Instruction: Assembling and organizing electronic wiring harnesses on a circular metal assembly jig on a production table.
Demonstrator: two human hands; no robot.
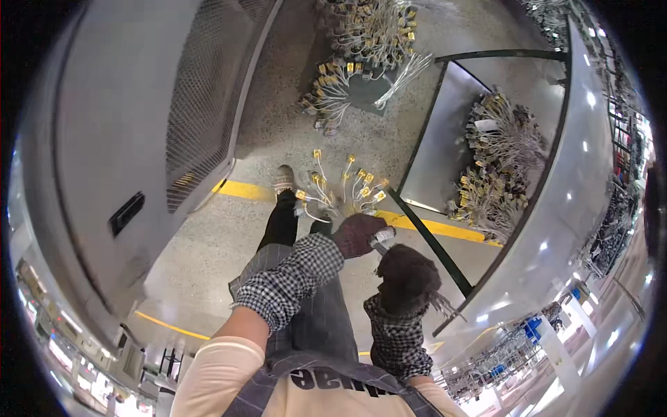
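Note:
My left hand [358, 235], in a dark maroon glove, is closed round a bundle of pale cables [324, 201]. Their yellow-tipped ends fan out beyond it, away from me. Closer to my body, my right hand [408, 281] wears a dark brown glove and is curled shut. Loose cable tails [442, 306] stick out beside its wrist, so it grips the bundle's other end; its fingertips are mostly hidden. A short light-coloured stretch [383, 238] shows between the two hands. Both forearms wear checked sleeve covers.
More cable bundles [372, 35] lie on the floor ahead, some over a dark flat piece [368, 94]. At right, a metal table [573, 208] with dark frame bars has bundles [504, 135] on its lower shelf. A large grey cabinet [139, 104] stands left. Yellow lines [246, 190] cross the floor.

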